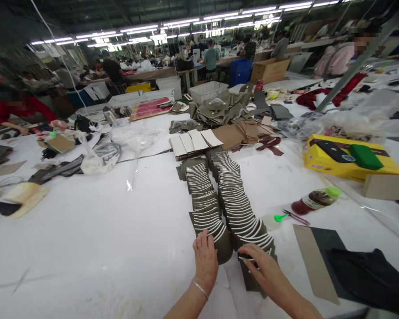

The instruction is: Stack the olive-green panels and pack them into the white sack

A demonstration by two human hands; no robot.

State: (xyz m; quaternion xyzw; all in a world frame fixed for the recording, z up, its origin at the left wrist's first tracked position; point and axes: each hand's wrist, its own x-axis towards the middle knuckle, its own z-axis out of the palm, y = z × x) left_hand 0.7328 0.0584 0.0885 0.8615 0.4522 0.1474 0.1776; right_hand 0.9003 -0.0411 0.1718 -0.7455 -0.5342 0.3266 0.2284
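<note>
Two long rows of overlapping olive pieces with white edges run away from me across the white table. My left hand (206,259) rests at the near end of the left row (202,195), fingers bent over the side edges of its pieces. A bracelet circles that wrist. At the near end of the right row (236,199), my right hand (264,268) has thumb and fingers around the edge of an olive piece (252,281). The underside of that grip is hidden. Beyond the rows lie stacked white-faced pieces (194,142) and brown pieces (231,135).
To the right are a bottle of dark red liquid (315,200), a green-tipped glue bottle (273,221), pink-handled snips (297,217), a yellow box (349,157) and black cloth (369,274). Plastic bags (101,155) lie left. A person in red (23,108) works at the far left.
</note>
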